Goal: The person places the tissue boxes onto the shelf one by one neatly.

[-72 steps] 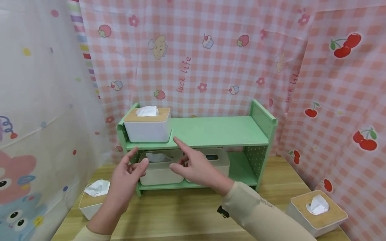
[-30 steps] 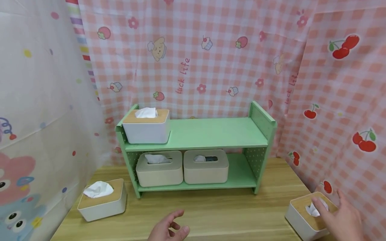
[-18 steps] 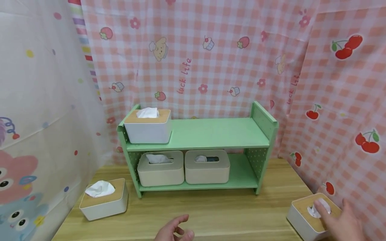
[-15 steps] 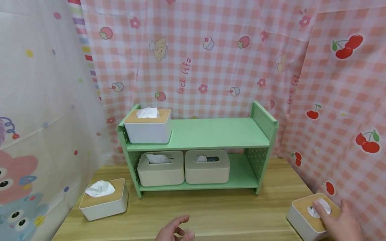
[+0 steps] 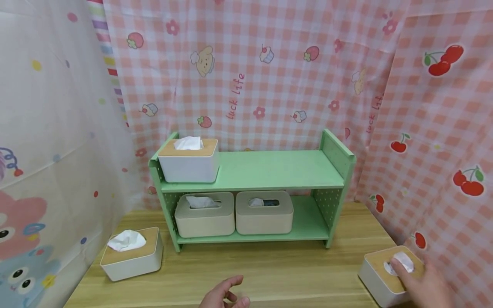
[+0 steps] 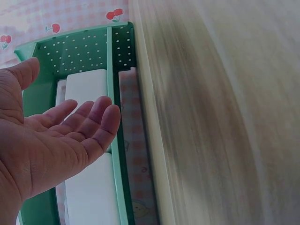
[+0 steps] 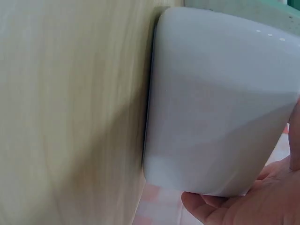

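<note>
- So, the right hand (image 5: 427,285) grips the right box (image 5: 386,277) with bent fingers at its side, and the thumb lies over the top by the tissue (image 5: 403,262).
- That box is at four o'clock from the middle of the head view, down on the table (image 5: 292,273), near the pink curtain (image 5: 292,94).
- At six o'clock, the left hand (image 5: 224,294) is loose, thumb apart, fingers a little bent, with nothing in it.
- At eight o'clock, the left box (image 5: 132,259) sits on the table with a brown lid and a white tissue poking out.
- A green shelf (image 5: 277,167) stands in the middle.
- Up on its top board, at nine o'clock, is a white box (image 5: 188,169).
- On its bottom board, two cream boxes sit side by side: one (image 5: 205,224) at seven o'clock, the other (image 5: 263,223) between five and six.
</note>
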`<state>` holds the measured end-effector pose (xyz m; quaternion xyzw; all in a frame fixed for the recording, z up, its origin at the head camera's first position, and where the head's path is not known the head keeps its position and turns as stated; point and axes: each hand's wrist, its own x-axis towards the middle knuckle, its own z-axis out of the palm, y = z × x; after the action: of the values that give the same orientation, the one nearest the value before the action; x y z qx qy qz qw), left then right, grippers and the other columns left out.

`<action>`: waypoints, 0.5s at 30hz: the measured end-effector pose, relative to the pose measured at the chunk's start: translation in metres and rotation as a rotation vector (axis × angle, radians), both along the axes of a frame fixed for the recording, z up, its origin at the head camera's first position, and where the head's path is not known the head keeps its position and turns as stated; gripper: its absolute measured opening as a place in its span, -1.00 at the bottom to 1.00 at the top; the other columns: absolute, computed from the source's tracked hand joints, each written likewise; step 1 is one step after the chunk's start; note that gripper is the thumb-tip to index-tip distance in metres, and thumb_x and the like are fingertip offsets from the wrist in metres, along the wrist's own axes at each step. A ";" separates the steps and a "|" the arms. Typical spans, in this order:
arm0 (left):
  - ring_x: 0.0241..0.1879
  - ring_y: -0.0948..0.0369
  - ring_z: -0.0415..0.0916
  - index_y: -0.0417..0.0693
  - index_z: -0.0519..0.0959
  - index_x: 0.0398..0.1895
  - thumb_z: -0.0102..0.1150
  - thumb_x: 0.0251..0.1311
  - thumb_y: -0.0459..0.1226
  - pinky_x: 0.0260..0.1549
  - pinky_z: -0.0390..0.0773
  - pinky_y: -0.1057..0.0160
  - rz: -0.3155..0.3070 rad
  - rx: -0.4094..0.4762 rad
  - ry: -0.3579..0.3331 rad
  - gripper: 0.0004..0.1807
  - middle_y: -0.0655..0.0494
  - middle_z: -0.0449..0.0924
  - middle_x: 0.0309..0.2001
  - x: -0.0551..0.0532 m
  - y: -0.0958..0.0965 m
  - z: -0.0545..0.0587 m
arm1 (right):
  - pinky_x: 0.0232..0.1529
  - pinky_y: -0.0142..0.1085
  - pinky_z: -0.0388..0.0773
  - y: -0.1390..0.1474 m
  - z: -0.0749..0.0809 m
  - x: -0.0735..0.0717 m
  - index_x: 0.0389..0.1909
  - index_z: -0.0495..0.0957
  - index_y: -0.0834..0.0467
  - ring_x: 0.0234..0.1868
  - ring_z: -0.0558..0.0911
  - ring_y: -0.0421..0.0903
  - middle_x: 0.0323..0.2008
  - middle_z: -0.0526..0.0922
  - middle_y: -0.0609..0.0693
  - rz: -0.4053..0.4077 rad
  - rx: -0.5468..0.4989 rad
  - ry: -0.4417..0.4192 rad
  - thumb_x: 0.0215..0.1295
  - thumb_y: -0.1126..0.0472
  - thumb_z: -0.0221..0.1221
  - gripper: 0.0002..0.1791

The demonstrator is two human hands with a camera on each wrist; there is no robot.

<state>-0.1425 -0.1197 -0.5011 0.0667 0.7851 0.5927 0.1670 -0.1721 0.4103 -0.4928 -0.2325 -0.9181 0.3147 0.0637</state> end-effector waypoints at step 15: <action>-0.06 0.12 0.48 -0.30 0.40 0.52 0.35 0.38 0.17 -0.18 0.56 0.17 0.010 0.016 -0.029 -0.10 -0.27 0.51 0.39 0.002 0.001 -0.003 | 0.54 0.39 0.16 -0.047 0.010 -0.003 0.62 -0.16 0.57 0.58 0.05 0.61 0.58 -0.06 0.63 0.311 -0.127 -0.129 0.61 -0.40 -0.06 0.16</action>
<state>-0.1409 -0.1184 -0.5038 0.0555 0.7781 0.6006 0.1752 -0.1755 0.3636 -0.4828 -0.1108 -0.9234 0.3627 -0.0596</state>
